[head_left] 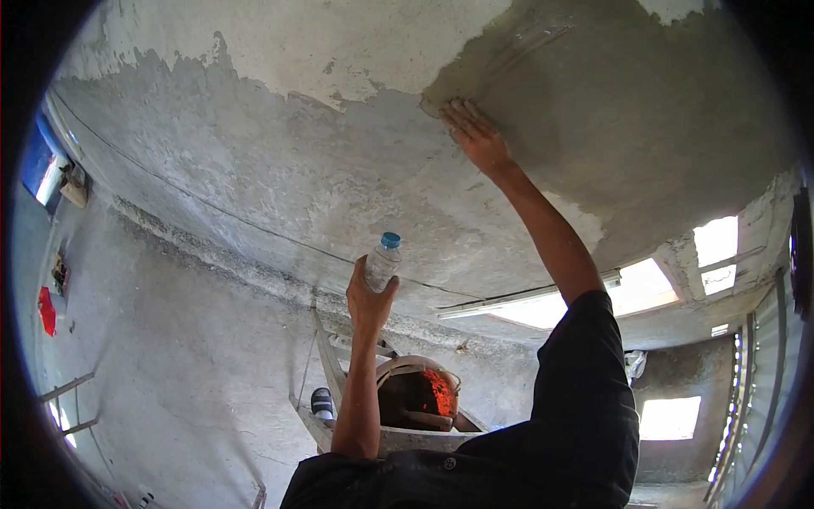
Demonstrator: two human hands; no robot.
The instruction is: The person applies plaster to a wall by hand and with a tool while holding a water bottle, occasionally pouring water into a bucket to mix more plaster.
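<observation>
My left hand is wrapped round a clear plastic bottle with a blue cap, held upright below the ceiling. Up and to the right, my right hand lies with its fingers stretched out against the grey surface, at the left edge of a darker, damp-looking patch. Nothing shows in that hand. Paler, rough patches with ragged edges border the dark area. Below the bottle sits a bucket with dark and orange-red contents and something lying across its rim.
A ladder-like frame stands round the bucket. A sandalled foot shows left of it. A thin cable crosses the surface. A long light tube and bright openings are at the right. A red object is far left.
</observation>
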